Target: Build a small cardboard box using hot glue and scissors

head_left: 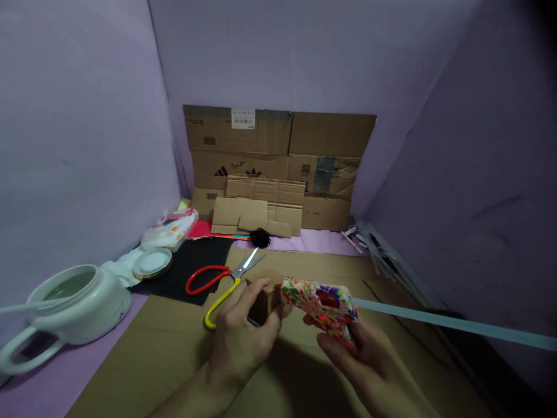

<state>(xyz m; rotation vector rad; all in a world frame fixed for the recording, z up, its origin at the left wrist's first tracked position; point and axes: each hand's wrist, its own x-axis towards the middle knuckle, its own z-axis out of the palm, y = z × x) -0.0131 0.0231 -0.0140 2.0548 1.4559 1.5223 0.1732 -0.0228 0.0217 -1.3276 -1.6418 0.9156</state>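
Note:
In my right hand [354, 348] is a glue gun [317, 299] with a bright floral pattern, its nozzle pointing left. A long whitish glue stick [452, 326] runs out of its back toward the right edge. My left hand [243, 325] is closed around a small brown cardboard piece [260, 305], partly hidden by the fingers. The nozzle is right beside this piece; whether it touches I cannot tell. Just beyond my left hand lie scissors [232, 277] with one red and one yellow handle, blades partly apart.
A white pot [82, 302] and its lid [152, 263] stand at the left, near a plastic packet [172, 227]. A black sheet [195, 255] and black yarn [260, 237] lie farther back. Cardboard panels [278, 133] lean on the wall. More clear sticks [383, 255] lie right.

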